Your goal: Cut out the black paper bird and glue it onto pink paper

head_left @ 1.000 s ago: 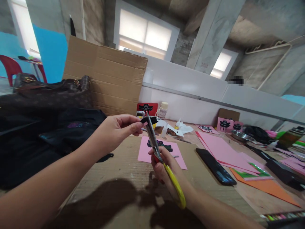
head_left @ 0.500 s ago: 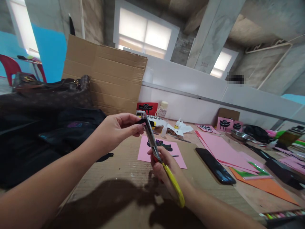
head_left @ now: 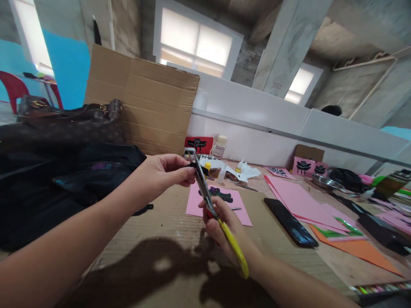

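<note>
A small black piece, cloth or paper, is pinched between the thumb and fingers of my left hand. My right hand grips scissors with yellow and red handles, their blades pointing up and away. The blades cross the black piece right beside my left fingertips, and a bit of it shows on their far side. Below and behind them lies a pink sheet bearing a dark cut-out shape. A thin, pale tool rests on that sheet.
A black phone lies right of the pink sheet, before stacked pink paper and orange paper. Glue bottles and a jar stand behind. Dark cloth and a brown handbag fill the left. Cardboard stands upright behind.
The scissor blades have come closer together on the black piece, which shows more beyond them. Both hands stay nearly in place.
</note>
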`<state>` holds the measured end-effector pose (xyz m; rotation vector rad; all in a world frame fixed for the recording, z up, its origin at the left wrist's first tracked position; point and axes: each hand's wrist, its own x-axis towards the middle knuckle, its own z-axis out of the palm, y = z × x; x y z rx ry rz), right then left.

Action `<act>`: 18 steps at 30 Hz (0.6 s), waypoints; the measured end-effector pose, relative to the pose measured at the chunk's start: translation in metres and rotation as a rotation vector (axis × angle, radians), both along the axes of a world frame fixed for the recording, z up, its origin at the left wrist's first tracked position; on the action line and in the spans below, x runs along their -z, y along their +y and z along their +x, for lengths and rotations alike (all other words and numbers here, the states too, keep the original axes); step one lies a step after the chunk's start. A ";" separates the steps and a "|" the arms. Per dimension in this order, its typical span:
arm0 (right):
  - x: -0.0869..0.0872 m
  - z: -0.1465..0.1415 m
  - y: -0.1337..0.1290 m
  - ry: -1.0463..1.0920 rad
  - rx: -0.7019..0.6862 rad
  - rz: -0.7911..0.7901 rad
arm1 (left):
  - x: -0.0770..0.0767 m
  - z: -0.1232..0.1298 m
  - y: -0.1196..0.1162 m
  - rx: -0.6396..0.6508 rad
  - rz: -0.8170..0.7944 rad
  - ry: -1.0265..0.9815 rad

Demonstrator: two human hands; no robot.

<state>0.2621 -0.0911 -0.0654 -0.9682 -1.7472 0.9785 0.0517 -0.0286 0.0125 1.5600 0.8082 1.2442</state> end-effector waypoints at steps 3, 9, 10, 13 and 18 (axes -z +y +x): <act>0.000 0.000 0.000 0.013 -0.014 -0.017 | 0.002 0.000 0.000 0.024 -0.008 -0.013; 0.003 0.001 0.002 0.015 -0.008 -0.011 | 0.006 0.001 0.003 0.075 -0.028 -0.036; 0.003 0.001 0.002 0.020 -0.010 -0.015 | 0.007 0.001 0.003 0.080 -0.037 -0.045; 0.003 0.000 0.002 0.019 -0.009 -0.022 | 0.009 0.002 0.004 0.083 -0.058 -0.058; 0.001 -0.001 0.001 0.020 -0.004 -0.030 | 0.011 0.003 0.005 0.082 -0.054 -0.040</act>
